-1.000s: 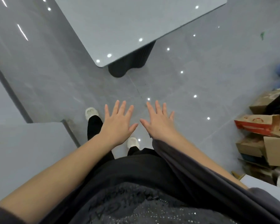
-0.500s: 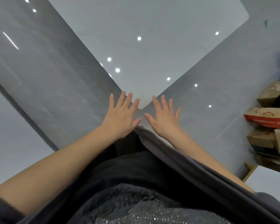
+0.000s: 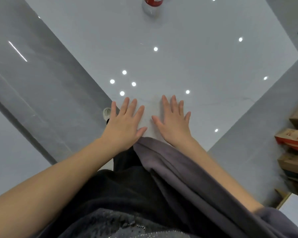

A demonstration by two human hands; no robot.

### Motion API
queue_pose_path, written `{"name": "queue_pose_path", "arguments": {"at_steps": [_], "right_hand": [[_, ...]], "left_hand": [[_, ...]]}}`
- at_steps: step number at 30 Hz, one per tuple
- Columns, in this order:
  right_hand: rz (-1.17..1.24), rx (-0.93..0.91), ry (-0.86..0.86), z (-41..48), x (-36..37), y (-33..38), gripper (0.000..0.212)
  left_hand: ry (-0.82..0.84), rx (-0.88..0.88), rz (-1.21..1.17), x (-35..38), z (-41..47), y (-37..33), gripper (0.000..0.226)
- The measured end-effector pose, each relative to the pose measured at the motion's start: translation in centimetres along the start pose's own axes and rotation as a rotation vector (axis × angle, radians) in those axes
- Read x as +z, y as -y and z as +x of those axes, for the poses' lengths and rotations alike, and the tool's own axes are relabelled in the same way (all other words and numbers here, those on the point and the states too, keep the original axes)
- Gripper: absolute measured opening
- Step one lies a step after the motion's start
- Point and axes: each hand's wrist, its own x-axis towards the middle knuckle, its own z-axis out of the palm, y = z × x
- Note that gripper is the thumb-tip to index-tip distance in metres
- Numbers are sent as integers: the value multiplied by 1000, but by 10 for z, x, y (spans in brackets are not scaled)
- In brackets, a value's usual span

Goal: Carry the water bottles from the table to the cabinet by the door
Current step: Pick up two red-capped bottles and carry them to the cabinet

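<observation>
Water bottle [image 3: 152, 5] upright at tabltop [image 3: 179, 57] far edge, red label unreadable. Left hand [image 3: 123, 125] and right hand [image 3: 173, 124]: each grip spread, empty, above the tabletop's near corner.

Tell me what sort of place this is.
Probably a room in a home or small office, not a workshop. A glossy pale table stands on polished grey floor tiles, a bottle sits at the table's far edge, and cardboard boxes are stacked on the right.

Glossy grey floor tiles [image 3: 41, 86] mirror the ceiling lights; a stack of cardboard boxes [image 3: 294, 152] sits at the right edge, one printed red [image 3: 291, 140]; a white shoe [image 3: 107, 113] shows on the floor beside the worktop's left edge.
</observation>
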Motion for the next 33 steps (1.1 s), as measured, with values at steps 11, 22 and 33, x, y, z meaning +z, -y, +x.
{"name": "queue_pose_path", "arguments": {"at_steps": [11,22,33], "right_hand": [[174,125,-69,117,-69,104,73],[848,413,-439,190,-105,172,90],[1254,672,-986,270,-146,200,75]], "left_hand": [[3,33,-53,-90,96,120,72],[91,290,62,-159,190,219,67],[145,476,141,-231,279,283,66]]}}
